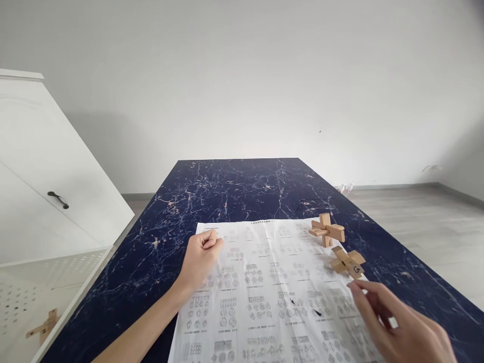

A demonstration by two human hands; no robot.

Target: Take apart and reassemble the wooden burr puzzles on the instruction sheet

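Note:
A creased paper sheet [260,277] printed with rows of small diagrams lies on the dark blue marbled table [234,186]. On its upper left part rests my left hand [204,252], curled into a fist, with nothing showing in it. At the sheet's right edge stands a wooden burr puzzle [327,230] of crossed, marked bars. Closer to me sits a second wooden burr puzzle [348,262], tilted, with a black mark. Just below that one is my right hand [401,322], thumb and index fingertips pinched together; whatever they may hold is hidden.
Another wooden crossed-bar piece [44,326] is at the lower left, beside the table on a light perforated surface. A white cabinet [56,166] with a black handle stands at the left. Beyond the table's far right edge, small white-and-red objects [345,188] are near the wall.

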